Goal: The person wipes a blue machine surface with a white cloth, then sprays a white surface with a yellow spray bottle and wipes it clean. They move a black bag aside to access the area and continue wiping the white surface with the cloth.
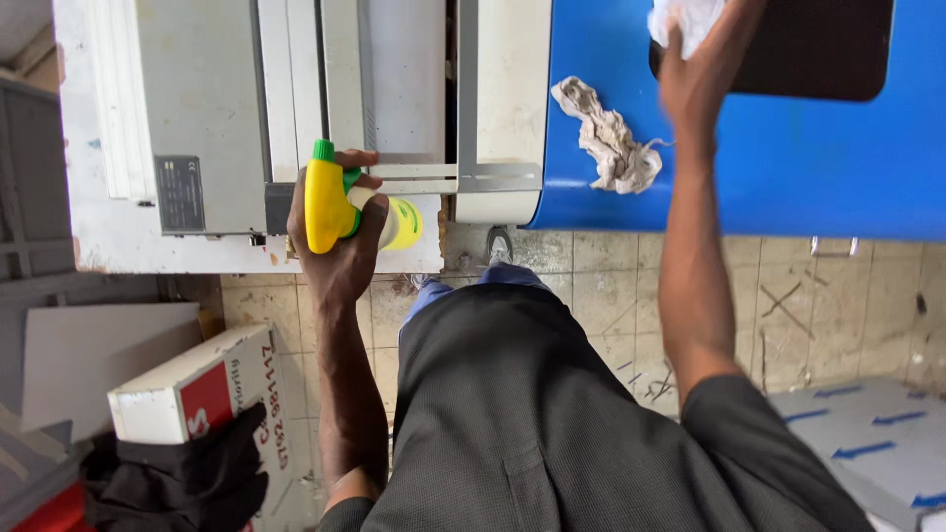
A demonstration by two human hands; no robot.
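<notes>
Left hand (340,246): closed around a yellow spray bottle (330,209) with a green nozzle; the grip wraps the trigger head and neck, fingers curled over the top.
Bottle position: held in the air against the front edge of the white machine housing (197,118), above the tiled floor (591,296).
Bottle long axis: roughly level, the pale body running to the person's right from the yellow head; the green nozzle points up and away, toward the housing.
Right hand (695,74): raised well ahead of the body, grip pinched on a white cloth (685,20), pressing it at the edge of a dark panel (808,59).
Dark panel: set into a blue surface (788,167) at the far right.
Key relation: the panel and cloth lie to the right of the bottle and farther out; the nozzle points at the white housing, not at the panel.
Nearer hand: the right hand is on the panel; the left hand is well apart from it, with the housing edge between.
Spare rag (606,133): crumpled grey-white, lying on the blue surface between the two hands, nearer the right forearm.
Lower left: a white and red box (187,389) with dark fabric (177,483) in front of it, on the floor side.
</notes>
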